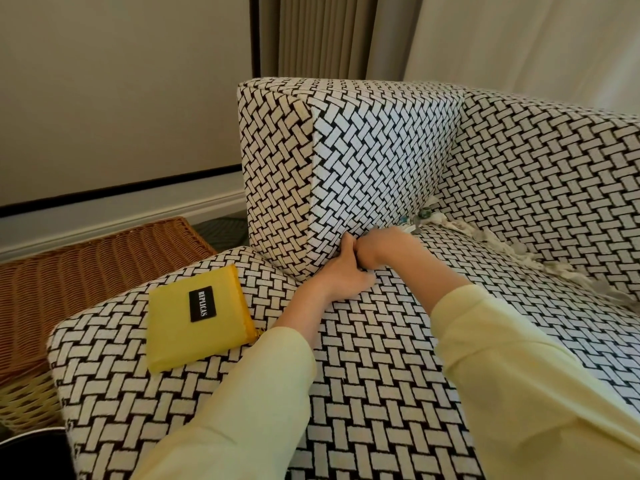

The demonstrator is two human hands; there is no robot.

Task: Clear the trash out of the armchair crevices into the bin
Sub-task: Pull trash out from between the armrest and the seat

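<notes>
Step in hand: probing the armchair seat's left-edge crevice, left hand flat, pressing the cushion, right hand knuckles-up, fingers buried, grip unreadable; trash lines the back edge, so next pinch, lift, carry to the wicker basket, presumably the bin.

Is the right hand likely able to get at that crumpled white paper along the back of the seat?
Probably yes. The crumpled white paper lies in plain view just beyond the right hand, with nothing covering it and nothing between them.
</notes>
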